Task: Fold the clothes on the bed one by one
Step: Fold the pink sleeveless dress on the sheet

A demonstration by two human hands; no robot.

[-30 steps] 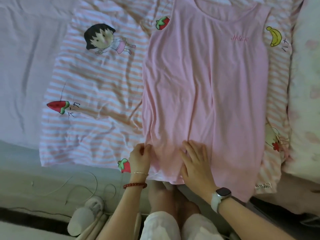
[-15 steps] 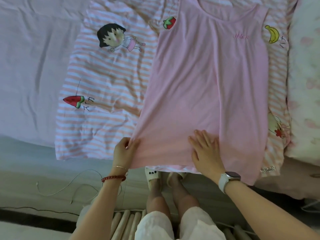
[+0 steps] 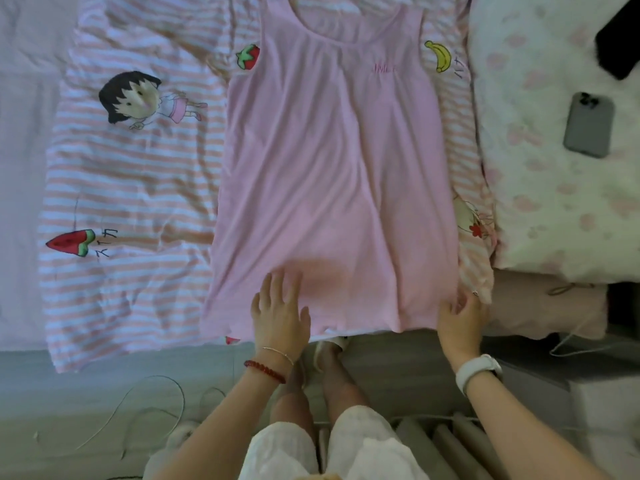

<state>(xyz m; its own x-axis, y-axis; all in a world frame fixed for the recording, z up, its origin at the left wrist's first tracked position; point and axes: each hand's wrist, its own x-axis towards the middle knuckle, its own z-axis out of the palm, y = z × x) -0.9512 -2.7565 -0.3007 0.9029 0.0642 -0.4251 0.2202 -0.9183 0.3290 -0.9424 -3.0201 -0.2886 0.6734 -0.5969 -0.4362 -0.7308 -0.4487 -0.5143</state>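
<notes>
Pink sleeveless top lies spread flat on the bed, neckline away from the person, hem at the near edge, on top of a pink-and-white striped cartoon-print garment. Left hand rests open, palm down, fingers spread on the lower part of the top near the hem. Right hand is at the hem's right corner, fingers curled on the fabric edge. A grey phone lies on the floral bedding to the right.

Pink top straps cut off at top edge; left hand fingertips blurred.
</notes>
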